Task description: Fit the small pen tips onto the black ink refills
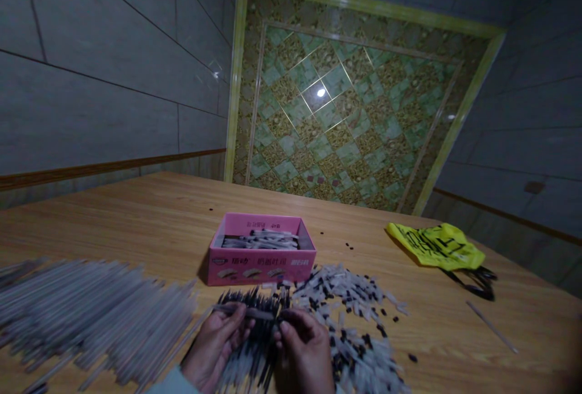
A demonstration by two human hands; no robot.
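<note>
My left hand (216, 342) pinches a thin dark stick-like piece (259, 314) near the bottom centre. The fingers of my right hand (304, 345) close on the other end of that piece. Under and between both hands lies a pile of dark-tipped thin sticks (248, 360). Just beyond the hands stands an open pink box (261, 268), with whitish and dark slim pieces (266, 239) inside. To the right of my right hand is a heap of short clear caps and small black bits (364, 360).
Many long translucent tubes (91, 309) cover the table's left side. A yellow bag (436, 247) with black straps lies at the right, near a single tube (491, 327). Small black bits are scattered on the wooden table (173, 206). Walls stand behind.
</note>
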